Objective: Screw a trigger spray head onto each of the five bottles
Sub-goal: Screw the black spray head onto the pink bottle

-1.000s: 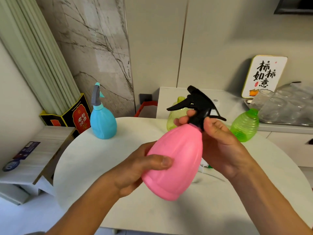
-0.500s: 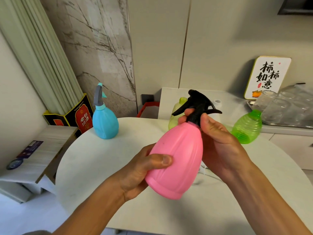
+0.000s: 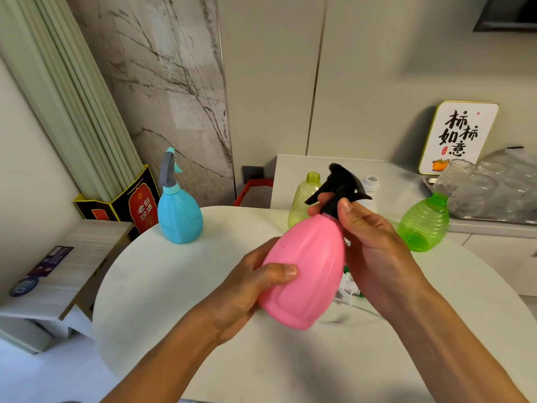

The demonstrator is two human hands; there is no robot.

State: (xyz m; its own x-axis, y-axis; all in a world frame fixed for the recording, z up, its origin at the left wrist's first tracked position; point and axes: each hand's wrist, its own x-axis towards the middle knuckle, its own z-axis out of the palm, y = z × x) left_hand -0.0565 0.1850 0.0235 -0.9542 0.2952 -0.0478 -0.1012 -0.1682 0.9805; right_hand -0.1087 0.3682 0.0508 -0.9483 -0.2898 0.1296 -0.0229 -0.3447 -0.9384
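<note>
I hold a pink bottle (image 3: 309,266) tilted above the round white table (image 3: 162,286). My left hand (image 3: 247,289) grips its body from below. A black trigger spray head (image 3: 338,184) sits on its neck, and my right hand (image 3: 372,245) pinches the collar. A blue bottle (image 3: 179,216) with a grey spray head stands at the table's far left. Behind the pink one is a yellow-green bottle (image 3: 302,199) with an open neck. At the right stands a bright green ribbed bottle (image 3: 422,225) with no head. A clear bottle's neck (image 3: 371,183) shows behind my fingers.
Loose white and green spray parts (image 3: 348,286) lie on the table behind the pink bottle. A tray of upturned glasses (image 3: 494,193) and a sign (image 3: 457,138) stand on the counter at the right. A black and red box (image 3: 133,205) sits left of the table.
The black spray head has turned on the pink bottle's neck, its nozzle swinging. My right hand's fingers shifted around the collar. The left hand keeps the same hold.
</note>
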